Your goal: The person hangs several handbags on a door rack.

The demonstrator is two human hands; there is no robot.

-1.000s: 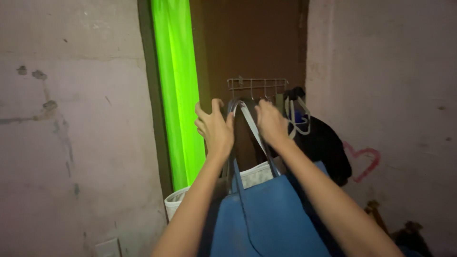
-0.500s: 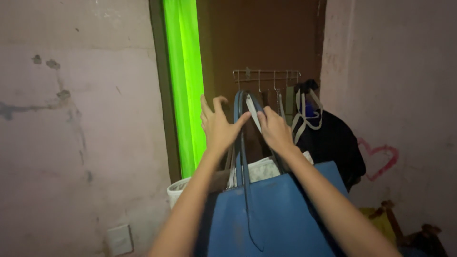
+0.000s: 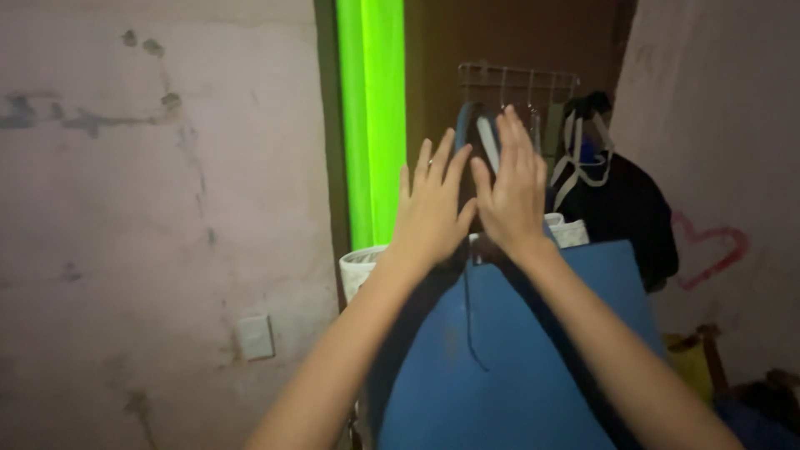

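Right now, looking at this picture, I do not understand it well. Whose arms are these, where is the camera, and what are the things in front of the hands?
The camera sits on a person's head, so you see that person's own two bare arms reaching forward. There is only this one view.

The left hand and the right hand are both raised with open, spread fingers. Neither closes on anything; they are next to the handles of a big blue bag.

The handles go up to a white wire hook rack on a brown door. Behind the blue bag a white bag shows. A dark bag with pale straps hangs to the right. A bright green strip runs beside the door. The wall on the left is stained.
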